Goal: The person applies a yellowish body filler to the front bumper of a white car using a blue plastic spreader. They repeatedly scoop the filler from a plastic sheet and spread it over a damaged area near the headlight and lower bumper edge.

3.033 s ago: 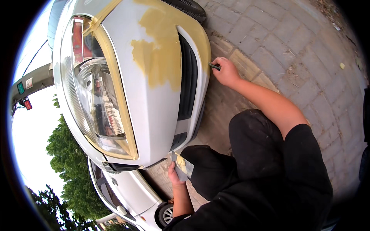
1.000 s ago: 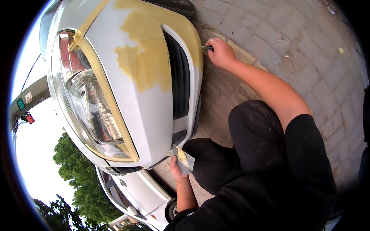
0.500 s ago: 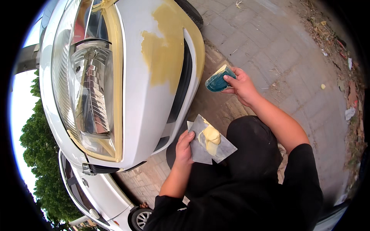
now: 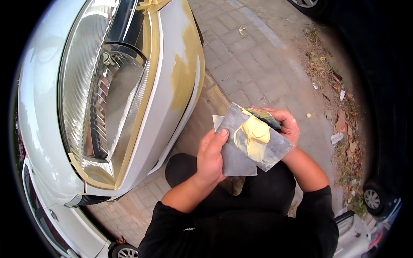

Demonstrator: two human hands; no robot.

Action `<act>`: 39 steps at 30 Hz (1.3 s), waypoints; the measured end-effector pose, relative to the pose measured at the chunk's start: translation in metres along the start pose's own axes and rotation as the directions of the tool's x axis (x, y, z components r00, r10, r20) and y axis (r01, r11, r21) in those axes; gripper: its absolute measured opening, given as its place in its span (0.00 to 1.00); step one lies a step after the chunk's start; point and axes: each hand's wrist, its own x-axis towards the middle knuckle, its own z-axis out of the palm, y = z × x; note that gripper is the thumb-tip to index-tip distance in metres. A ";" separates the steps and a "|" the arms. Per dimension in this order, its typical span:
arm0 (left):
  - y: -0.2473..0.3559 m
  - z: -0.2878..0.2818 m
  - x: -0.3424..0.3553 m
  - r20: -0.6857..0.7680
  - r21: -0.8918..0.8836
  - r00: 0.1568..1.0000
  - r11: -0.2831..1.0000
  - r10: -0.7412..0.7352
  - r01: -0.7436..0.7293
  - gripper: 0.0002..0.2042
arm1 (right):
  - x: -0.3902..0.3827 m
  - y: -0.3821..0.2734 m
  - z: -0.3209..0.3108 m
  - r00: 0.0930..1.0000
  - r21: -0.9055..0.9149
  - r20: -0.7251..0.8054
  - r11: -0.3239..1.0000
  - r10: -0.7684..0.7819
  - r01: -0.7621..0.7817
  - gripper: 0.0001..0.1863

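Observation:
My left hand (image 4: 211, 155) is closed on two thin grey plates at their left edges, its thumb on top. The upper plate (image 4: 232, 124) carries a mound of pale yellow body filler (image 4: 257, 131); the lower plate (image 4: 241, 164) sticks out beneath it. At the upper plate's far right edge my right hand (image 4: 287, 124) grips a dark green flexible spreader (image 4: 267, 117), partly hidden behind the plate and the filler. To the left is a white car's bumper (image 4: 150, 116) with a patch of dried yellow filler (image 4: 185, 77).
Yellow masking tape (image 4: 145, 86) borders the headlight (image 4: 103, 94) on the left. A second white car (image 4: 60, 219) stands behind it. Grey paving (image 4: 249, 64) runs to a strip of litter and dry grass (image 4: 340, 116), with a dark car's wheel (image 4: 372, 198) beyond.
My right hand has brought the spreader from beside the bumper down to the plate's edge. The plates have risen slightly, and the view has turned toward the right.

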 end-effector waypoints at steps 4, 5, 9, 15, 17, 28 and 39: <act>0.052 0.053 -0.039 0.039 -0.045 0.998 0.998 -0.047 0.049 0.15 | 0.030 -0.082 0.018 0.996 -0.098 0.041 0.992 -0.077 0.081 0.24; 0.067 0.068 -0.052 0.048 -0.036 0.997 0.997 -0.068 0.069 0.15 | 0.037 -0.106 0.027 0.998 -0.097 0.038 0.994 -0.051 0.054 0.24; 0.135 0.134 -0.109 0.125 -0.012 0.988 0.995 -0.092 0.094 0.14 | 0.054 -0.211 0.055 0.990 -0.130 0.128 0.991 0.058 -0.041 0.22; 0.245 0.232 -0.220 0.195 -0.047 0.972 0.991 0.132 -0.125 0.14 | 0.113 -0.379 0.126 0.998 0.154 0.053 0.988 0.026 -0.033 0.22; 0.278 0.250 -0.257 0.132 -0.089 0.977 0.984 0.165 -0.154 0.14 | 0.122 -0.430 0.152 0.999 0.174 0.053 0.985 -0.004 -0.005 0.25; 0.392 0.321 -0.445 0.142 0.089 0.959 0.961 0.246 -0.260 0.13 | 0.157 -0.585 0.254 0.903 0.186 0.323 0.955 -0.283 0.233 0.15; 0.363 0.343 -0.522 -0.044 0.361 0.950 0.891 0.310 -0.275 0.13 | 0.188 -0.617 0.281 0.622 0.396 0.549 0.829 -0.558 0.395 0.14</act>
